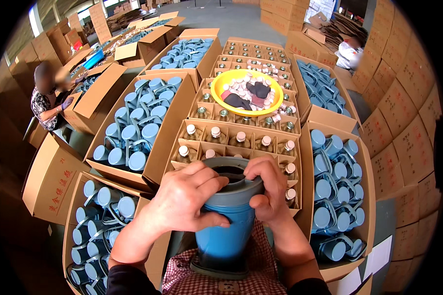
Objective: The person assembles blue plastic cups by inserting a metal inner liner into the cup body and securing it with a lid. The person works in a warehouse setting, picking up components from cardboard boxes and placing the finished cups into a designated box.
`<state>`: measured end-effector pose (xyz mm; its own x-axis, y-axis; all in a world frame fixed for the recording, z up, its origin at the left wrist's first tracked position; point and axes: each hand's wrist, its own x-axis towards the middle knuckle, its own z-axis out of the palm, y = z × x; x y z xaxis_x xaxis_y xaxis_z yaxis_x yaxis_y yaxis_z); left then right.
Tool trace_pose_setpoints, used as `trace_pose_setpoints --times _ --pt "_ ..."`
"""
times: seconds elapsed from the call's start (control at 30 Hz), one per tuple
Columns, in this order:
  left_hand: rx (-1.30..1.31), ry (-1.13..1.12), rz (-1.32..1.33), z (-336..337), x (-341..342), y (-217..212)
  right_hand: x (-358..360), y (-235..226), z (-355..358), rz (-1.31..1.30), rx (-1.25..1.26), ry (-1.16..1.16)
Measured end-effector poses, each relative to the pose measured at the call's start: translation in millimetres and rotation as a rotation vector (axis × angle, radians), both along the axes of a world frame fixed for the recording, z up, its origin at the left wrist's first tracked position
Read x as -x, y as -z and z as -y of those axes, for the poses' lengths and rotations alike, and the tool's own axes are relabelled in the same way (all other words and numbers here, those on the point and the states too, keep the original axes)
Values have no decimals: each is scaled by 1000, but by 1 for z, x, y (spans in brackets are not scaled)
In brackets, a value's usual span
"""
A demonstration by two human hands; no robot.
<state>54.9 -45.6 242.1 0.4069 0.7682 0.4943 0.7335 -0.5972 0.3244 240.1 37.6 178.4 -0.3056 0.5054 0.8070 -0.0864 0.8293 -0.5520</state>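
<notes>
A blue thermos flask casing (pixel 220 241), darker toward its foot, stands upright in front of my checked apron. Around its mouth sits a grey collar (pixel 232 189), with a dark opening inside. My left hand (pixel 184 194) is closed on the collar's left side, fingers over the rim and thumb against the blue wall. On the opposite side my right hand (pixel 269 189) pinches the rim, fingertips at the inner edge and thumb outside. Just beyond is a divided carton (pixel 179 145) of glass liners with pale stoppers (pixel 240 136), partly hidden by my hands.
A yellow basin (pixel 219 101) of stoppers and dark gloves rests on the cartons ahead. Open cartons of blue lids and handled parts stand left (pixel 129 132) and right (pixel 339 169). Stacked boxes (pixel 396 118) line the right. A co-worker (pixel 47 101) works at far left; another person (pixel 349 53) is back right.
</notes>
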Motion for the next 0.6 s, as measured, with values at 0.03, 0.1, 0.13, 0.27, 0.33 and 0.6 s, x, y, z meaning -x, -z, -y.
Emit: trace_pose_setpoints --times 0.03,0.1,0.13,0.27,0.33,0.6 --pt "9 5 0 2 1 2 0 2 -1 8 -7 -6" --pt "-34 -21 -12 4 3 10 4 8 -3 -7 -4 -8" --pt "-54 -37 -18 5 5 15 9 13 -3 -29 8 -6" --pt "-52 -49 27 1 21 32 26 22 -5 -56 41 14" --pt "-5 -59 11 0 26 31 32 28 -10 -56 74 6" --pt "-19 -280 -31 0 12 38 60 33 -14 -15 150 5"
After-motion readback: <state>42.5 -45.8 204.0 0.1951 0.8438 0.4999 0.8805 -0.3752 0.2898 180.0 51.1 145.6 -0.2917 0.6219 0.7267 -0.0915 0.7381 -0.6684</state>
